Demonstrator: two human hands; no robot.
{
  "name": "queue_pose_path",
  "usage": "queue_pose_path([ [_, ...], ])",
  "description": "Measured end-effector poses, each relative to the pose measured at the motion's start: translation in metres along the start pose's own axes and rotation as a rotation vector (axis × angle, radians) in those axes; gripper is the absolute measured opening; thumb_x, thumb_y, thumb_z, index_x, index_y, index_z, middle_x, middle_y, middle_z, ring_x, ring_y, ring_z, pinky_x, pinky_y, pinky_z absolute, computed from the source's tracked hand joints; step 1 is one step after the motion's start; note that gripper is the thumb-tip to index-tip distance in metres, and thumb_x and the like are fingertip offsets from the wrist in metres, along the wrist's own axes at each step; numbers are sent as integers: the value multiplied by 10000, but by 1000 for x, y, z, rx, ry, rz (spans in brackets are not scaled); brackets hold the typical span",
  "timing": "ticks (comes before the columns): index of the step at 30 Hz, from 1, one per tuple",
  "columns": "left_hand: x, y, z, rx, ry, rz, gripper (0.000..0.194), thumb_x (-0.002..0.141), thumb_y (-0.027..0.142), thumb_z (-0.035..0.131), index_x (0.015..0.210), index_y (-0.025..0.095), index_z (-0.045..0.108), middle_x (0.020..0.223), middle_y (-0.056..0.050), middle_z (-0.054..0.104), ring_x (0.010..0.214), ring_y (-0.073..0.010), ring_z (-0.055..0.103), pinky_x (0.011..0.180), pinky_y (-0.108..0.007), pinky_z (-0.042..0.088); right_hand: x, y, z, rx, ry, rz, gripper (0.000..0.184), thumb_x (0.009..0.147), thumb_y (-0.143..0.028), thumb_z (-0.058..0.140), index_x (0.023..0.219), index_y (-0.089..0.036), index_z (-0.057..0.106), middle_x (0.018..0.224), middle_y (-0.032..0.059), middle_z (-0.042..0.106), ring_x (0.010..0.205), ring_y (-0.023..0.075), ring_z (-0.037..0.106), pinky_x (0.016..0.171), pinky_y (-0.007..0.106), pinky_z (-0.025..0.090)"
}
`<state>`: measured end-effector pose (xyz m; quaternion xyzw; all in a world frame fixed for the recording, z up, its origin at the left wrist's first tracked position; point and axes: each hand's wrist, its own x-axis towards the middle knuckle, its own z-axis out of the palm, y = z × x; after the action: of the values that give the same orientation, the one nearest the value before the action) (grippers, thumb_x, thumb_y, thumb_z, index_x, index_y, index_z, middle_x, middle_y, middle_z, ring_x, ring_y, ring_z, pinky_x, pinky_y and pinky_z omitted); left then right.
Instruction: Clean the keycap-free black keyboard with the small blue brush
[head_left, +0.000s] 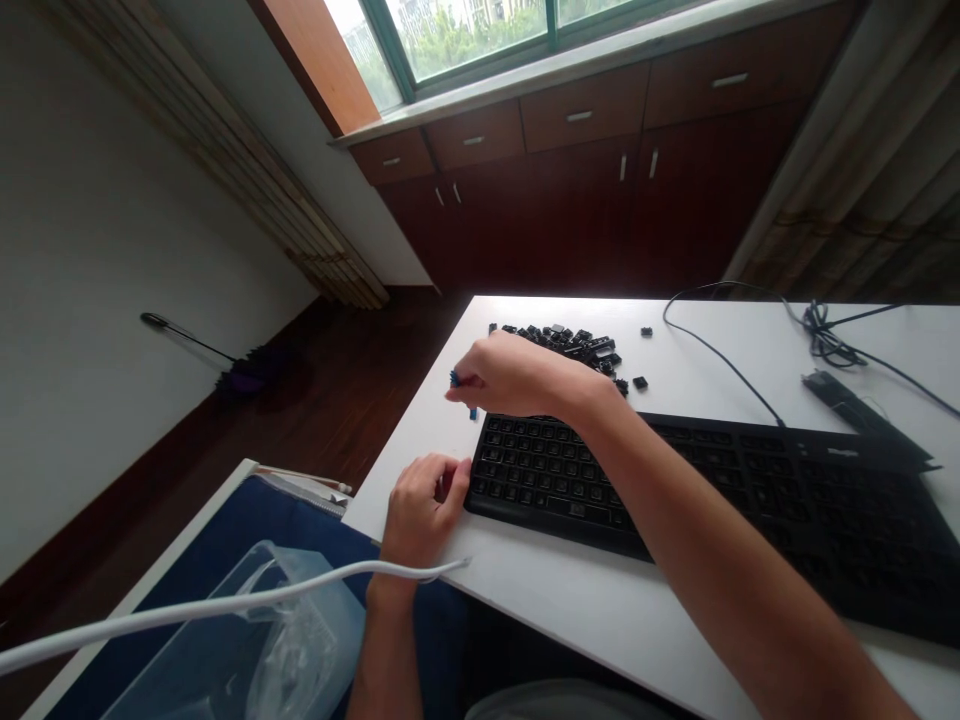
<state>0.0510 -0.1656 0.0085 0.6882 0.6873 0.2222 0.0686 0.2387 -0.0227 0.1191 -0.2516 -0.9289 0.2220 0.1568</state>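
White cable [247,603] up front, half-open left hand [424,500] resting at the left end of the keyboard [551,465]. Right hand [499,372] pinches a blue bit [454,379] off its far corner. Probably mid key-work; next wants careful aim.

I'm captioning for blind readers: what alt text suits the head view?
Right hand grips a small blue object near the far left corner of a black keyboard; left hand rests by its left edge. Loose black keycaps lie heaped beyond it.

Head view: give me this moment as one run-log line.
right hand: gripping small blue tool | left hand: at left end of black keyboard | black keycaps: heaped on white table beyond keyboard
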Motion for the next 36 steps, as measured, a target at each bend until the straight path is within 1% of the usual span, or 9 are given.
queue_pose_path([
  [3,0,0,0,-8,-4,0,287,947,383,477,737,198,542,708,-5,559,694,-158,479,698,-290,365,-4,0,-5,-102,-42,77,321,897,-383,507,796,-153,707,686,70,662,559,129,503,498,258,286],
  [7,0,1,-1,-8,-1,-3,292,945,383,474,732,197,545,705,-8,563,691,-160,480,689,-288,367,-9,1,-11,-97,-169,188,350,894,-409,485,906,-157,727,821,104,699,609,150,559,509,254,323],
  [11,1,0,-1,-1,-5,1,293,945,382,473,733,195,548,705,-9,564,688,-158,478,687,-284,367,-8,1,-8,-73,-238,189,329,878,-390,503,945,-162,731,874,112,710,663,161,579,532,251,346],
  [17,1,-2,-1,4,-14,2,297,950,396,475,745,193,546,714,-2,555,695,-153,472,692,-282,361,-1,3,3,-59,-175,103,284,855,-333,519,844,-139,727,798,99,705,605,133,532,510,250,321],
  [22,0,-2,-1,1,-16,4,297,951,401,480,750,194,550,718,2,553,698,-150,473,695,-282,360,0,5,5,-25,-167,112,254,843,-318,540,768,-139,704,724,80,687,554,116,493,495,245,318],
  [27,0,-2,0,14,0,-1,296,946,397,488,742,192,549,703,2,547,683,-149,468,688,-282,358,1,0,3,13,-109,55,288,897,-312,459,860,-159,700,787,69,699,626,126,541,536,238,347],
  [30,0,-2,1,13,5,6,293,946,395,490,743,191,547,703,5,543,678,-144,466,686,-279,356,0,-5,1,-18,-96,78,295,896,-292,437,865,-151,694,806,84,696,626,137,545,528,248,341],
  [33,0,-3,1,17,3,13,291,947,391,485,746,191,551,702,4,544,675,-144,467,680,-277,356,-3,-8,-2,-57,-148,133,289,885,-282,461,872,-124,702,820,117,693,587,143,534,497,258,320],
  [36,0,-3,0,18,1,12,294,946,388,480,742,190,557,700,-2,554,676,-149,471,672,-277,357,-5,-9,-3,-76,-218,172,305,907,-293,461,954,-120,708,910,137,703,642,158,573,531,259,354],
])
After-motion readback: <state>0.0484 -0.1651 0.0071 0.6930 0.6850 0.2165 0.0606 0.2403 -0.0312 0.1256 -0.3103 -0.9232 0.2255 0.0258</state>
